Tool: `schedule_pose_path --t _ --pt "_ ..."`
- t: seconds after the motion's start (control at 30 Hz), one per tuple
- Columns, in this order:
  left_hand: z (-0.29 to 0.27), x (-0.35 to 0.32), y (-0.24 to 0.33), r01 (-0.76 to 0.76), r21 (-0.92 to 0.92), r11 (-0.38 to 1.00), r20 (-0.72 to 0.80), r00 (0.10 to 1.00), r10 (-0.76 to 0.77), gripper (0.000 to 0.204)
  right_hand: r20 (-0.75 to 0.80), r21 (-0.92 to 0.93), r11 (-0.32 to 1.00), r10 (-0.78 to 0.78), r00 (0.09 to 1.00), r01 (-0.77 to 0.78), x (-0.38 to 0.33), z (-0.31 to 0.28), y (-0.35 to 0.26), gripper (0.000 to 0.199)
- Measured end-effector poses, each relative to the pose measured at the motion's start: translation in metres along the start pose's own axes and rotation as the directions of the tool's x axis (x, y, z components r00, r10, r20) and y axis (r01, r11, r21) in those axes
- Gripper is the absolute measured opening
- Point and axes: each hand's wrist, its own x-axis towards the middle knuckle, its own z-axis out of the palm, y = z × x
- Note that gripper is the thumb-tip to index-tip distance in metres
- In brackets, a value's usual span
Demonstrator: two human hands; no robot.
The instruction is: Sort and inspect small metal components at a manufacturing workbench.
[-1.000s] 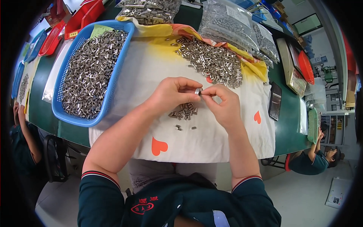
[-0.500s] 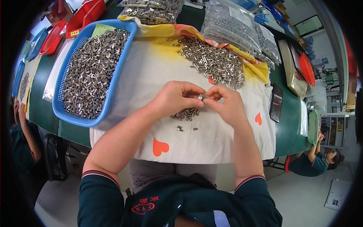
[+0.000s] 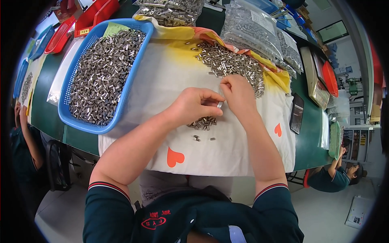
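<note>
Item: small metal sleeve (image 3: 220,105), pinched between my left hand (image 3: 193,106) and right hand (image 3: 239,94). Light, stiff, slick; hold by ends. Loose pile (image 3: 231,65) at twelve o'clock.

Both forearms bare, reaching forward from dark short sleeves and converging ahead of the chest. Left hand (image 3: 193,106) curled palm-down, fingers bent toward the thumb. Right hand (image 3: 239,94) just beside it, fingertips pinched and meeting the left's.
</note>
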Motion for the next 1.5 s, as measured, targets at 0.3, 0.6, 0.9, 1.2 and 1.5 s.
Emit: schedule_pose_path --t 0.3,0.6,0.9,1.2,1.5 --pt "-0.003 0.002 -0.002 0.001 -0.301 0.954 -0.061 0.998 -0.020 0.033 0.172 0.784 0.569 0.182 0.968 -0.246 -0.046 -0.021 -0.011 0.011" --pt "-0.001 0.003 -0.002 0.002 -0.239 0.971 -0.070 0.997 -0.020 0.030 0.011 0.630 0.771 0.114 0.993 -0.095 -0.049 -0.025 -0.017 0.011" --pt "0.001 0.002 -0.005 -0.015 -0.154 0.988 -0.106 0.994 -0.001 0.030 -0.070 0.520 0.854 0.017 0.997 0.022 -0.051 -0.023 -0.014 0.009" --pt "0.004 -0.001 -0.001 -0.036 0.011 0.999 -0.033 0.999 0.036 0.030 0.144 0.443 0.871 0.165 0.976 -0.213 -0.025 -0.036 0.008 0.013" --pt "0.002 0.000 0.000 -0.026 -0.004 1.000 -0.025 0.999 0.026 0.029 -0.037 -0.103 0.992 -0.074 0.997 0.070 -0.009 -0.003 0.016 0.006"
